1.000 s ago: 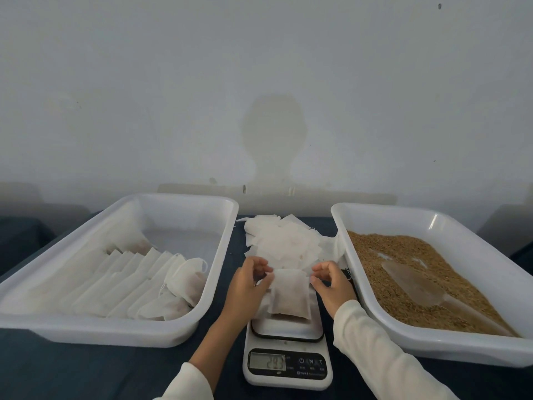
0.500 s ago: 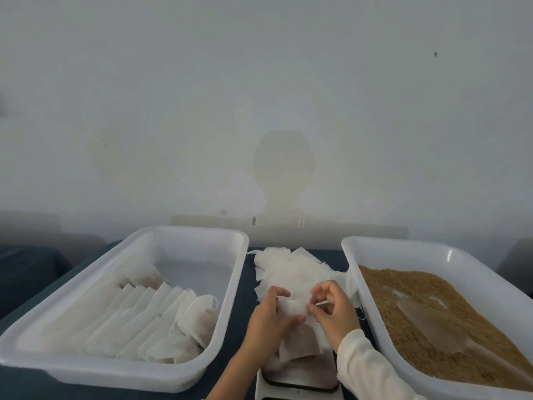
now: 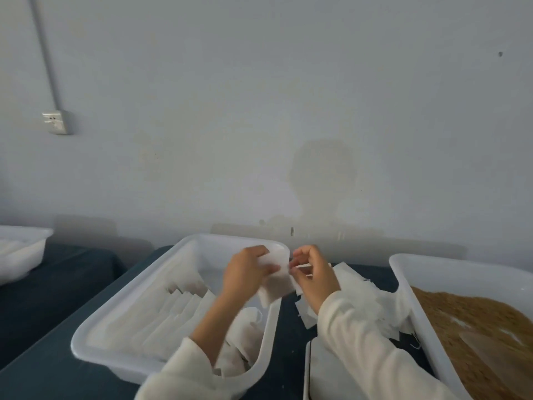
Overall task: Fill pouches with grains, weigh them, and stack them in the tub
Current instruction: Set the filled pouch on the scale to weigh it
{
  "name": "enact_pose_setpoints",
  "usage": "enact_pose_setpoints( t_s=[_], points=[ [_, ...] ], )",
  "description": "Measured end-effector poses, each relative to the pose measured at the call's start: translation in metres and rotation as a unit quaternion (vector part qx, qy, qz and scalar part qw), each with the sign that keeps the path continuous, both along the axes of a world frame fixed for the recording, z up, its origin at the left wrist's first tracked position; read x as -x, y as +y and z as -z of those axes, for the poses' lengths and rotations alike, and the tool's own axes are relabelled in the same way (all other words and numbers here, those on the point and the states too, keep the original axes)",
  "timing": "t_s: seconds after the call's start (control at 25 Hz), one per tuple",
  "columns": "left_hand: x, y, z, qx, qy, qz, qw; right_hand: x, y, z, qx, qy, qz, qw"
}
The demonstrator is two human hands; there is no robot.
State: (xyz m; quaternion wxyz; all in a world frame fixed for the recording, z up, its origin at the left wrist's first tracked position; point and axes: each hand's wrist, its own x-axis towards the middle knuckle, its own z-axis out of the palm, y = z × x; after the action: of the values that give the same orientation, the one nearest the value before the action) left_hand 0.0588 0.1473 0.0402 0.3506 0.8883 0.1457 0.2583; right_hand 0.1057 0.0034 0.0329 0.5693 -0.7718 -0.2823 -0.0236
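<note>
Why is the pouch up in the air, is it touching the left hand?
Touching. The head view shows the left hand with fingers curled round the pouch, holding it above the tub.

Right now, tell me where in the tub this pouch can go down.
The tub is bare at its far end, between the back wall and the row of stacked pouches. The near right corner is crowded with loose pouches. Both hands, left and right, hold the pouch over the right rim.
</note>
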Motion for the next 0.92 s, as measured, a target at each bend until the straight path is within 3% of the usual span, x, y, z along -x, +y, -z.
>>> enact_pose_setpoints(
  t_s=[0.16, 0.36, 0.72, 0.84, 0.92],
  points=[
    [-0.011, 0.083, 0.006, 0.13, 0.043, -0.01, 0.991, 0.005, 0.031, 0.026, 0.114, -0.002, -0.092, 0.989],
    [-0.022, 0.155, 0.043, 0.178, 0.083, -0.093, 0.976, 0.004, 0.048, 0.043, 0.215, -0.073, -0.156, 0.961],
    [-0.034, 0.168, 0.077, -0.033, 0.256, -0.171, 0.951, -0.007, 0.043, 0.052, 0.232, -0.09, -0.183, 0.951],
    [-0.032, 0.161, 0.073, -0.088, 0.254, -0.211, 0.94, -0.005, 0.039, 0.047, 0.202, -0.067, -0.19, 0.958],
    [-0.031, 0.152, 0.06, -0.13, 0.217, -0.254, 0.933, -0.015, 0.03, 0.039, 0.124, -0.033, -0.143, 0.981]
  ],
)
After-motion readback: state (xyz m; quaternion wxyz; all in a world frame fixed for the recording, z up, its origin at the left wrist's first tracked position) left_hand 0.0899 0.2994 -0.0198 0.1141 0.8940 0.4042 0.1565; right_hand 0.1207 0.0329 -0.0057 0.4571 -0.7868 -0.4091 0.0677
